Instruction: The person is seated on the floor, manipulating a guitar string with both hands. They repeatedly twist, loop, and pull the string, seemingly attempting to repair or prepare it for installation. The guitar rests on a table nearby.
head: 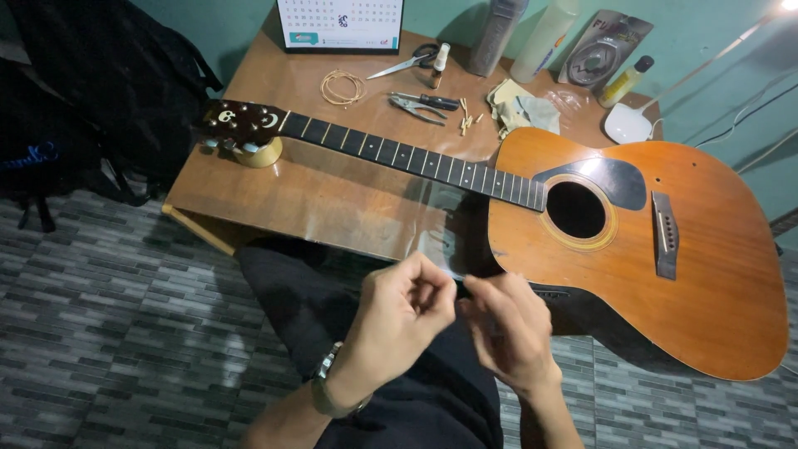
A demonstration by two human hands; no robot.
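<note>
Right now we hold both our hands close together in front of the guitar [582, 216], just below the spot where its neck meets its round body. Our left hand [403, 312] is curled up, with the thumb and first fingers pinched tight. Our right hand [507, 324] is beside it, almost touching, with its fingers bent in too. We cannot tell what sits between the fingertips; it is too small and blurry to see, so it may be something very thin or nothing at all. A watch [328, 387] sits on our left wrist.

We see the guitar lying flat on its back on the wooden table [332, 199], with its body hanging past the table's edge on the side near our right hand. No strings show on its neck. Its dark headstock [241, 123] rests on a small round yellow thing at the far end from our hands.

Behind the guitar's neck we see pliers [416, 106], scissors [407, 62], a coil of wire [342, 86], some little pegs [467, 116] and a cloth [519, 108]. Behind those stand bottles [544, 37] and a calendar [341, 23]. A black bag [108, 83] sits beyond the guitar's headstock.
</note>
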